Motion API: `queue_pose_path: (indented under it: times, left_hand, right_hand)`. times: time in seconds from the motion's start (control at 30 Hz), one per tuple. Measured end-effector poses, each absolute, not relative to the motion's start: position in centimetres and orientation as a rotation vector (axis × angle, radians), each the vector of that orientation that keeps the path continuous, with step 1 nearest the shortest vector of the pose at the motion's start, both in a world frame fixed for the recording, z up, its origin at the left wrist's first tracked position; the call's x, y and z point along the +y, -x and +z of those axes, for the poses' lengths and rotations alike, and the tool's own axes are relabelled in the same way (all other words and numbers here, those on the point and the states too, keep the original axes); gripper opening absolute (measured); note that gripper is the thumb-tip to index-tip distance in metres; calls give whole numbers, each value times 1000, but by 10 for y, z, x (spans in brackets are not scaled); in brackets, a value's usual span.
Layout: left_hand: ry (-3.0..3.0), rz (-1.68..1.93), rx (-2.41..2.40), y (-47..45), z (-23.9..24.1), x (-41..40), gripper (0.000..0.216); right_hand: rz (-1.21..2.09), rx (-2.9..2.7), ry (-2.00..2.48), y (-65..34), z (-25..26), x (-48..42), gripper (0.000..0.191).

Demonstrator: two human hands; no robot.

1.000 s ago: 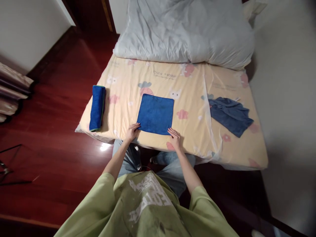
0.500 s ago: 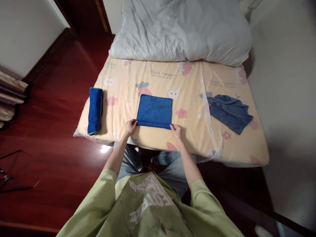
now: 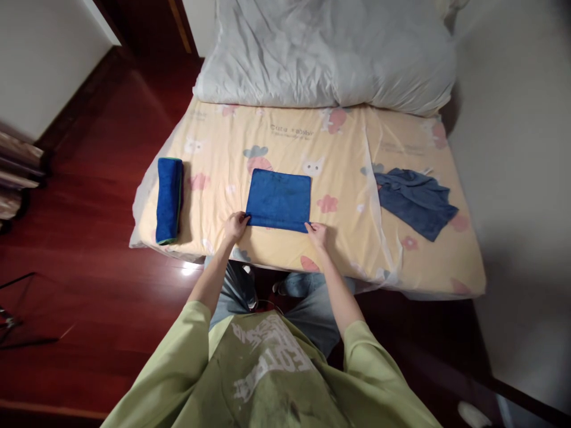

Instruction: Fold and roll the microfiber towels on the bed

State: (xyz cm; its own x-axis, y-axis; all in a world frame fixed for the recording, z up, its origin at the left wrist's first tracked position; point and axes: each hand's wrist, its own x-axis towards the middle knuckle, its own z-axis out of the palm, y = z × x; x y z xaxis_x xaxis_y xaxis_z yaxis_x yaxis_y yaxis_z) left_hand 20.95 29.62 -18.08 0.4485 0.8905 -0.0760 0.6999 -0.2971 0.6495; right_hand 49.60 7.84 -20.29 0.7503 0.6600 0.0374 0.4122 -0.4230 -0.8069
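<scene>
A blue towel [image 3: 279,198] lies flat on the bed in front of me as a neat rectangle, with a narrow band turned over along its near edge. My left hand [image 3: 236,226] pinches the near left corner of that band. At the near right corner, my right hand [image 3: 317,234] pinches the band between thumb and fingers. Both hands are low over the sheet, about level with each other.
A rolled blue towel with green edging [image 3: 168,201] lies on the bed's left side. A crumpled grey-blue cloth [image 3: 417,202] is on the right. The patterned bed [image 3: 343,238] carries a grey-white quilt [image 3: 325,53] at its far end. A wall stands to the right.
Both hands keep their pinch on the towel's near corners. The turned-over band looks slightly flatter now. The view has shifted a little; the rolled towel and the crumpled cloth stay put.
</scene>
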Motion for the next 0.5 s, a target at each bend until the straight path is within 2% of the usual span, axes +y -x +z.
queue_pose_path:
  times: [0.1, 0.2, 0.3, 0.4, 0.5]
  left_hand:
    - [-2202, 484, 1351, -207, -184, 290, 21]
    - [-2389, 505, 1133, -200, -188, 288, 24]
    - [-2489, 433, 831, -192, -192, 289, 36]
    - [-2483, 374, 752, -184, -195, 291, 47]
    - [-2509, 337, 700, -177, -198, 290, 59]
  right_hand:
    - [273, -733, 2131, -491, -210, 76, 34]
    - [73, -832, 2137, -486, -213, 71, 27]
    - [17, -1158, 2122, -486, -213, 63, 35]
    - [124, -1457, 2137, -487, -209, 54, 48]
    - [152, -1570, 2121, -487, -206, 45, 50]
